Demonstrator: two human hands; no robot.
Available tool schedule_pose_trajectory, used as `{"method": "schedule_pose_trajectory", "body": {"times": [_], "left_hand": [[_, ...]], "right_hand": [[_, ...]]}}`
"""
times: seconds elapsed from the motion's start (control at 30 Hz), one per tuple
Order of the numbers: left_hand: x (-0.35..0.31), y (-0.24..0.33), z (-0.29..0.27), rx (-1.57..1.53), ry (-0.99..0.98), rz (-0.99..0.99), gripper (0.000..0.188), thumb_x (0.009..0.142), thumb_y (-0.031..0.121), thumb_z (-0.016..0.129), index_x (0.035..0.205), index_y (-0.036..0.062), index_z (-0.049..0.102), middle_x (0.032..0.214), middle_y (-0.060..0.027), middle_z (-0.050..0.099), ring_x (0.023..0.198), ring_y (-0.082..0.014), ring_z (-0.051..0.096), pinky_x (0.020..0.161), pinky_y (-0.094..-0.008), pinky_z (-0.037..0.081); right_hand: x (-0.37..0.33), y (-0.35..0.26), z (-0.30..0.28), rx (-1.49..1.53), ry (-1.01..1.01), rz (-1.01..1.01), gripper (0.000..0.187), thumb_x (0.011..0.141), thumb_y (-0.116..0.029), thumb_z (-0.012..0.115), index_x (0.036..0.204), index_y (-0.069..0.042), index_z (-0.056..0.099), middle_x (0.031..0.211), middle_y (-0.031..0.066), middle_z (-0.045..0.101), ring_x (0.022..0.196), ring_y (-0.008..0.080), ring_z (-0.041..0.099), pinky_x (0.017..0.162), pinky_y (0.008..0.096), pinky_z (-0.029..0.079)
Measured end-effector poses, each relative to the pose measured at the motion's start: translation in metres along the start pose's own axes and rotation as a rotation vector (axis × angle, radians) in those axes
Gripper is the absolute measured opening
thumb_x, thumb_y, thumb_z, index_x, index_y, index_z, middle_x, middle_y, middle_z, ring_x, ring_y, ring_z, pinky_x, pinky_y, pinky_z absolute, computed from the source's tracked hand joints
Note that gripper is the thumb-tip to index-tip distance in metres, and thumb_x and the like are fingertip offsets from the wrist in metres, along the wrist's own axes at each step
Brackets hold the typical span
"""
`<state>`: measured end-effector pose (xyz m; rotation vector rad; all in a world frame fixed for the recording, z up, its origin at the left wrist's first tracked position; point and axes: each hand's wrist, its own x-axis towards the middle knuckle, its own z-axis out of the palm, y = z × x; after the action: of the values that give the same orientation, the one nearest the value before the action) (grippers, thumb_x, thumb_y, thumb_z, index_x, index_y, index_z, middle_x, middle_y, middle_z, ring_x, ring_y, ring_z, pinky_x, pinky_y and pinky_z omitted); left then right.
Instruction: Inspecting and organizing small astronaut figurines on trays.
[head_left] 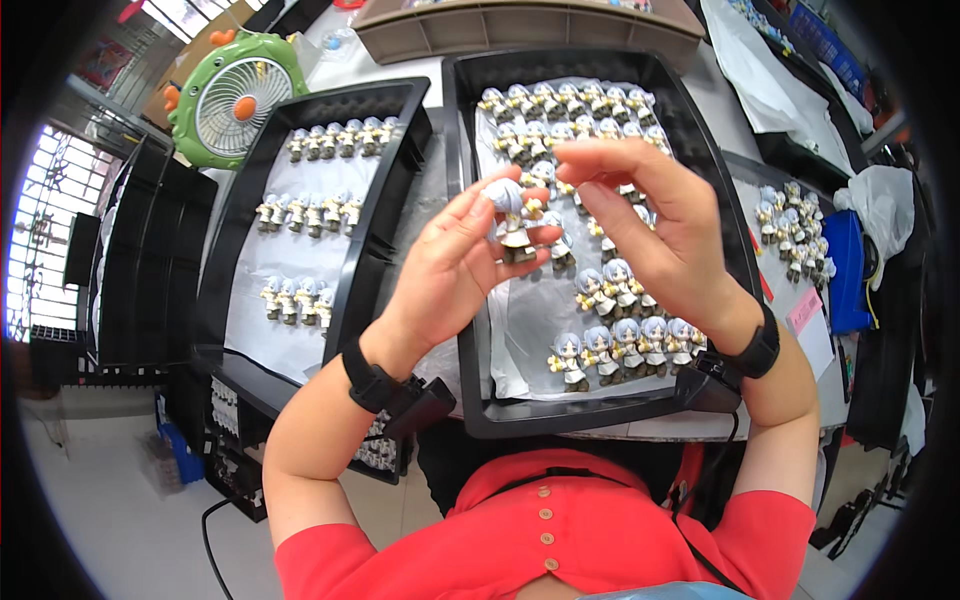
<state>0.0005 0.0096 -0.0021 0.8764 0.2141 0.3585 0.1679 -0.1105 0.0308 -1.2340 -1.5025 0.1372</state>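
My left hand (447, 262) holds a small figurine (513, 215) with pale lilac hair and a white outfit, gripped between thumb and fingers above a black tray (478, 395). My right hand (660, 225) hovers just to the right of it, thumb and forefinger curved and apart. Nothing shows between those fingers. Below the hands, rows of matching figurines (627, 345) stand on white sheeting (515, 370) in the tray; some in the middle rows are hidden by the hands.
To the left, a second black tray (345, 330) holds three rows of figurines (310, 214). More figurines (793, 230) cluster on the right beside a blue bin (850, 275). A green fan (240, 100) stands at the back left, and a brown crate (530, 30) lies beyond the main tray.
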Motion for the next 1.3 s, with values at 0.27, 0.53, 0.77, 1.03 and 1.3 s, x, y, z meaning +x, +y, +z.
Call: {"method": "schedule_pose_trajectory", "body": {"times": [0.27,0.53,0.77,1.03,1.3], "left_hand": [[-0.002,-0.003,-0.002,-0.055,-0.011,0.013,0.038,0.099,0.027,0.041,0.131,0.0076,0.041,0.118,-0.0050,0.054,0.104,-0.0190,0.056,0.091,-0.0397,0.046],[-0.001,-0.006,-0.007,-0.081,-0.019,0.020,0.042,0.099,0.023,0.042,0.136,0.0064,0.037,0.124,-0.0069,0.052,0.107,-0.0196,0.056,0.096,-0.0419,0.044],[0.000,-0.005,-0.006,-0.082,-0.044,0.008,0.044,0.095,0.017,0.049,0.136,0.0064,0.036,0.123,-0.0056,0.053,0.110,-0.0193,0.055,0.097,-0.0412,0.044],[-0.001,-0.004,-0.005,-0.008,-0.049,0.003,0.052,0.090,0.011,0.056,0.136,0.0059,0.035,0.119,-0.0072,0.056,0.113,-0.0203,0.055,0.099,-0.0393,0.043],[-0.001,-0.002,-0.004,-0.032,-0.049,-0.008,0.046,0.089,0.008,0.055,0.131,0.0034,0.037,0.118,-0.0102,0.057,0.113,-0.0211,0.056,0.100,-0.0380,0.043]], "right_hand": [[0.001,0.010,0.011,0.079,-0.148,0.225,0.018,0.083,-0.009,0.062,0.100,-0.003,0.066,0.093,0.0085,0.067,0.084,0.0180,0.065,0.076,0.0292,0.048],[0.002,0.010,0.015,-0.027,-0.195,0.215,0.021,0.078,-0.011,0.067,0.098,-0.004,0.066,0.093,0.0078,0.068,0.086,0.0187,0.064,0.078,0.0306,0.049],[0.000,0.018,0.015,0.020,-0.167,0.257,0.018,0.082,-0.008,0.064,0.099,-0.001,0.064,0.089,0.0089,0.068,0.083,0.0166,0.067,0.078,0.0286,0.051],[0.003,0.015,0.015,0.095,-0.178,0.341,0.018,0.086,-0.006,0.061,0.102,0.000,0.062,0.088,0.0088,0.069,0.080,0.0145,0.068,0.072,0.0250,0.053],[0.000,0.022,0.015,0.115,-0.185,0.401,0.019,0.087,-0.007,0.061,0.103,0.001,0.062,0.087,0.0081,0.069,0.079,0.0123,0.068,0.070,0.0235,0.052]]}}
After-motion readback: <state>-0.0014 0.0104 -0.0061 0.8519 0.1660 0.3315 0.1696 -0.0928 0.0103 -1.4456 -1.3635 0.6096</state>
